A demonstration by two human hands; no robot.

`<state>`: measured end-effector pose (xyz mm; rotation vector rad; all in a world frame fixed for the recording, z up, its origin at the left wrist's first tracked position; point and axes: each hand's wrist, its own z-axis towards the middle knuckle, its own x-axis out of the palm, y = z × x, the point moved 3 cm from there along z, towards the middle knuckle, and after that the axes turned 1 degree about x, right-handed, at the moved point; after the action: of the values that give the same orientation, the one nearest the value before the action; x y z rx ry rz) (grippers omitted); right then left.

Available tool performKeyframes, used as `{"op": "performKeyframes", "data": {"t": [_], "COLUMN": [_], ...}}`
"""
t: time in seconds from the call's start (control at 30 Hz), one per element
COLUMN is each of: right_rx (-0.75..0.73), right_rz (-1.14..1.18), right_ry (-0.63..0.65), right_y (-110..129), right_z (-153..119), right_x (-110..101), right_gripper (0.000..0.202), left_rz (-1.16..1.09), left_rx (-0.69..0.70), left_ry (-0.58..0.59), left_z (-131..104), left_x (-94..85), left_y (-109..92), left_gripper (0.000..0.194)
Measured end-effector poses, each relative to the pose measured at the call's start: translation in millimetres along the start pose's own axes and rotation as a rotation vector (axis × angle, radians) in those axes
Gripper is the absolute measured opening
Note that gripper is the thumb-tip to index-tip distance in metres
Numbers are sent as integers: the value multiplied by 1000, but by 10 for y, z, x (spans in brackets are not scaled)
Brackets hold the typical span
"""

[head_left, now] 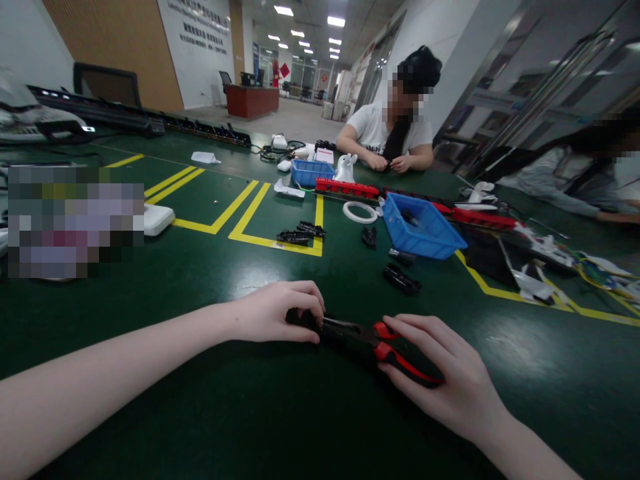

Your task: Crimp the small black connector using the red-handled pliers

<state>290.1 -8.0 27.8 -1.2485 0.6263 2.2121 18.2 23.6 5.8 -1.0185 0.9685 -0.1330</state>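
My right hand [450,373] is closed around the red and black handles of a pair of pliers [385,341], whose jaws point left. The fingers of my left hand [283,312] are curled round a small black part [300,319], partly hidden by them. The plier tips meet the fingertips of my left hand at that part; whether they grip it cannot be made out. Beyond my hands lie more black parts: one [401,279] near the blue bin, and a pair [301,233] on the yellow tape.
A blue bin [425,230] stands at centre right, with a white ring [360,212] beside it. Farther back are a smaller blue bin [313,173] and a long red strip [347,188]. A person [390,133] sits across the green table [200,413]; another is at the right.
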Motion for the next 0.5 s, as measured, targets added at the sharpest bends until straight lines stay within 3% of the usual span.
{"op": "performKeyframes", "data": {"t": [0.5], "right_rx": [17], "right_rz": [64], "right_ry": [41], "right_y": [-16], "right_z": [-32], "right_x": [67], "right_gripper": [47], "left_rz": [3], "left_rx": [8], "left_ry": [-3], "left_z": [0], "left_x": [-4], "left_y": [-4], "left_gripper": [15]}}
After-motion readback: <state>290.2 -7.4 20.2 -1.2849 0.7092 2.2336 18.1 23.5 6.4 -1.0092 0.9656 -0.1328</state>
